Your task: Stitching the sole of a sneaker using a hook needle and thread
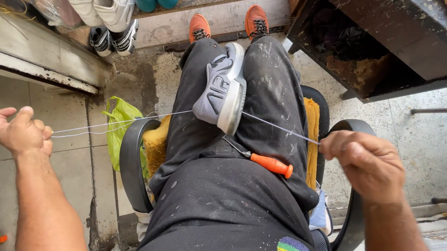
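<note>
A grey sneaker with a white sole is wedged between my thighs, sole side to the right. White thread runs out of it to both sides and is stretched taut. My left hand is closed on the thread ends far out to the left. My right hand pinches the other thread end on the right. An awl with an orange handle lies on my lap just below the sneaker. I wear black paint-flecked trousers and orange shoes.
I sit on a worn chair with black armrests and yellow foam showing. A green plastic bag lies at the left. White and black sneakers stand on a step ahead. A dark wooden bench is at the upper right.
</note>
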